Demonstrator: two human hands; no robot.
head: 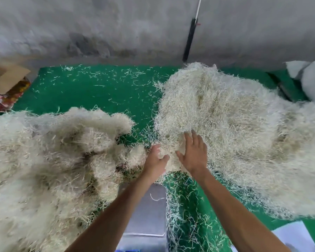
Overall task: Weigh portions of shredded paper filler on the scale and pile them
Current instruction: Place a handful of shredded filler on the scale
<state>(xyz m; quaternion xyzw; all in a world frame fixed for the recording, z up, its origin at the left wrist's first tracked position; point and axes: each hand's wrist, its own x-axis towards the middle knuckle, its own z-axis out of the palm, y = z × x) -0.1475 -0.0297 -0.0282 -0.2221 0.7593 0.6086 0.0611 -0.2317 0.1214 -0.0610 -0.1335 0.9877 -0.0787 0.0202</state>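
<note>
hands [176, 157] around filler clump [168, 151], beyond scale [149, 211]

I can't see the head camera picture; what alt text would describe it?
Two bare hands, left hand and right hand, reach into a big pile of pale shredded paper filler on a green floor, above a bare metal scale platform; another shredded pile lies left.

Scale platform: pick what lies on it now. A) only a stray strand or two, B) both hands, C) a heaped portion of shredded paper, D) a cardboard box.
A: the steel scale platform shows bare metal with one curled strand; both hands are up at the right pile.
</note>
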